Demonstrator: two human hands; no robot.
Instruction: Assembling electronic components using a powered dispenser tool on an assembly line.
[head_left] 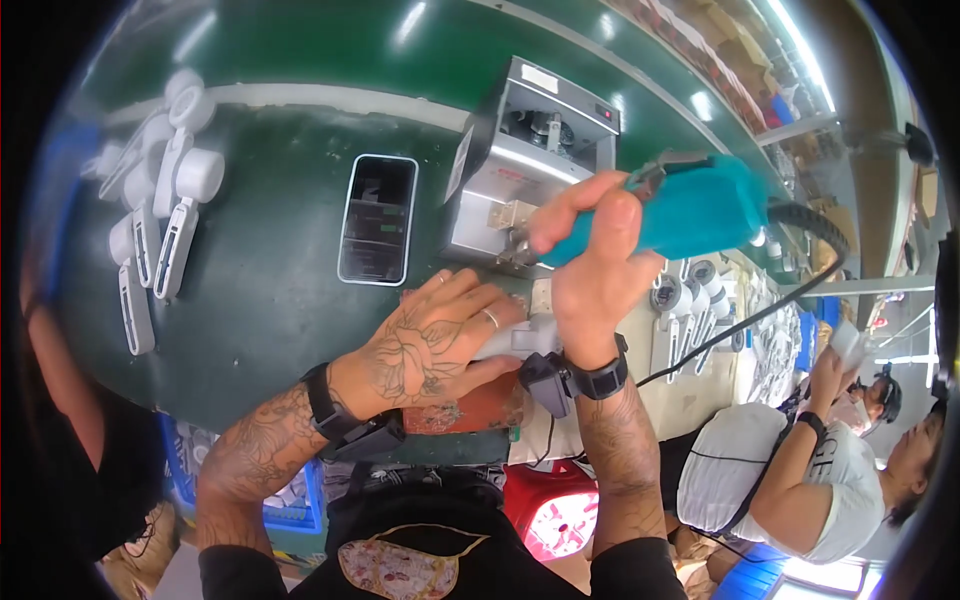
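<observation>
My right hand (600,260) is wrapped round a teal electric screwdriver (705,205). The tool lies nearly level, with its metal tip pointing left, close to the front of a silver screw feeder (535,160). Whether the tip touches the feeder cannot be made out. Below it, my left hand (435,345) curls over a pale grey-white plastic part (510,341), partly hidden by the fingers and by my right wrist. Under that hand lies a worn reddish-brown block (465,412) at the bench's near edge.
A phone (378,220) lies on the green bench (270,250). Several white round-headed parts (175,215) are piled at left; more parts (690,305) stand right. A black cable (800,285) trails from the screwdriver. A red stool (550,510), blue crate (295,510) and co-workers (800,480) are nearby.
</observation>
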